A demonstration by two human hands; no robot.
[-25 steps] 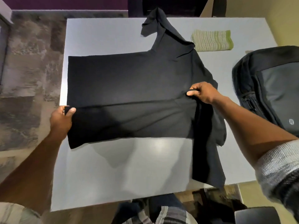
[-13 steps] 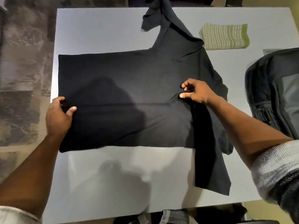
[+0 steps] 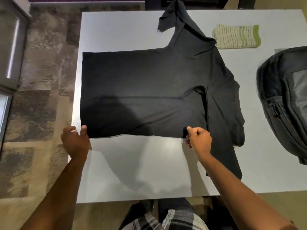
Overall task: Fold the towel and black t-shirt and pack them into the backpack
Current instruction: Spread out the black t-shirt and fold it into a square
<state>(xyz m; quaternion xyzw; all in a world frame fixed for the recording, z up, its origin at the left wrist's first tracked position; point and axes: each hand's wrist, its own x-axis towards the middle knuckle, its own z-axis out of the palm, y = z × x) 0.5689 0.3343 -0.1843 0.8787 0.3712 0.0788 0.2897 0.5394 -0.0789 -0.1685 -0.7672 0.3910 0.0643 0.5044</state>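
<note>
Black cotton lies flat across the table: the black t-shirt, its long axis running left to right, collar end toward the backpack. Both hands sit at its near folded edge. The left hand has thumb and fingers curled at the hem corner, apparently pinching it; the right hand pinches the fold near the sleeve. The cloth lies straight beyond the fingers, so any further fold likely goes away from the person. The towel lies folded at the far side.
</note>
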